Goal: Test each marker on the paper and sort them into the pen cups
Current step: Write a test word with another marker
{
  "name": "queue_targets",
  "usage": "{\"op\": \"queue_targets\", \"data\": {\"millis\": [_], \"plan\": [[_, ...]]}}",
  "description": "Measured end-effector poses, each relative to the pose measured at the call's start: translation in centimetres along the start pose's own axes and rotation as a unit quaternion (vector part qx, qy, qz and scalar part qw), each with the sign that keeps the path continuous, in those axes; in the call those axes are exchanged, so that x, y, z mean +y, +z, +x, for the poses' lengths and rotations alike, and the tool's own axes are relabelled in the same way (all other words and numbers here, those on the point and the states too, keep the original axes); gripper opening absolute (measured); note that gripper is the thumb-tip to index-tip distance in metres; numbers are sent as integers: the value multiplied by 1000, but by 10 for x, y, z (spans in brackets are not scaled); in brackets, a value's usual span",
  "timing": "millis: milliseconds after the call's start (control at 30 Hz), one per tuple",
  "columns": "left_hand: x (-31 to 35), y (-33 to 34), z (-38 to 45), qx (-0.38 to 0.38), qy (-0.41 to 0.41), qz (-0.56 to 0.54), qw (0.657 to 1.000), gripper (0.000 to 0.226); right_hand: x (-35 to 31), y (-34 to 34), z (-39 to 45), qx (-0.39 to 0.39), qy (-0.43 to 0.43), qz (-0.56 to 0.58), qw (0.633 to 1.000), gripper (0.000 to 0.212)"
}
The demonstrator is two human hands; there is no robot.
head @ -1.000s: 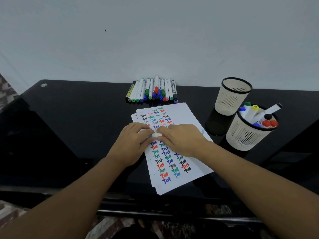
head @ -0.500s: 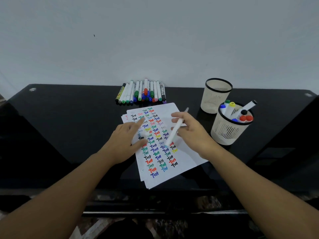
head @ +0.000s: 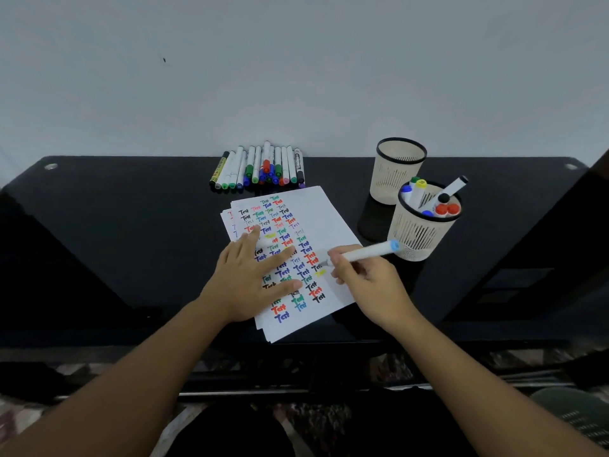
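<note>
A stack of white paper (head: 324, 219) covered with coloured "Test" marks lies on the black table. My left hand (head: 250, 278) rests flat on the written part, fingers spread and straight. My right hand (head: 365, 285) grips a white marker (head: 369, 252) with a light blue rear end; its tip touches the paper just right of the columns of marks. Several capped markers (head: 260, 169) lie in a row behind the paper. To the right stand two beige mesh pen cups: the far cup (head: 398, 173) looks empty, and the near cup (head: 418, 234) holds several markers.
The glossy black table (head: 131, 225) runs back to a pale wall. Its front edge lies just below the paper. The near cup stands close to the rear end of the held marker.
My hands came apart over the paper. My right hand turned the marker and brought its tip down to the sheet, while my left hand flattened onto the paper.
</note>
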State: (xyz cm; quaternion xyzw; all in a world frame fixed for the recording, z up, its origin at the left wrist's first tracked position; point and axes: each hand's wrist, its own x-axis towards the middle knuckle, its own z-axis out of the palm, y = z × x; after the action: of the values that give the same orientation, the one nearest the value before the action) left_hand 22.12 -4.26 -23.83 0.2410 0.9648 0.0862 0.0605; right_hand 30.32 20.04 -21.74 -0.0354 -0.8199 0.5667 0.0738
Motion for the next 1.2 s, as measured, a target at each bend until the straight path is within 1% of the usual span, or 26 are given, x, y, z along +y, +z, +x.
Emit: {"op": "queue_targets", "data": {"millis": [33, 167, 200, 267, 333, 467, 667, 900, 1100, 1200], "plan": [[0, 1, 0, 3, -2, 3, 1000, 78, 2, -1, -2, -4, -7, 14, 1000, 9], [-1, 2, 1, 20, -6, 0, 1000, 80, 8, 0, -5, -4, -1, 54, 999, 6], [-1, 2, 2, 20, -5, -1, 1000, 80, 9, 0, -5, -2, 1, 47, 999, 4], [-1, 2, 1, 18, -5, -1, 1000, 80, 10, 1, -6, -7, 7, 7, 1000, 11], [-1, 2, 2, 18, -6, 0, 1000, 80, 11, 0, -7, -6, 2, -17, 1000, 12], [-2, 2, 1, 17, -8, -1, 1000, 79, 14, 0, -7, -14, -11, -17, 1000, 5], [-2, 3, 2, 19, -9, 0, 1000, 81, 17, 1, -5, -46, -3, -48, 998, 9], [-2, 2, 2, 14, -11, -3, 1000, 80, 16, 1, -5, -43, -8, -77, 996, 12], [-1, 3, 2, 15, -10, -4, 1000, 81, 16, 1, -4, -46, -13, -91, 995, 9], [-1, 2, 1, 18, -9, -6, 1000, 81, 16, 1, -4, -46, -11, -93, 995, 12]]}}
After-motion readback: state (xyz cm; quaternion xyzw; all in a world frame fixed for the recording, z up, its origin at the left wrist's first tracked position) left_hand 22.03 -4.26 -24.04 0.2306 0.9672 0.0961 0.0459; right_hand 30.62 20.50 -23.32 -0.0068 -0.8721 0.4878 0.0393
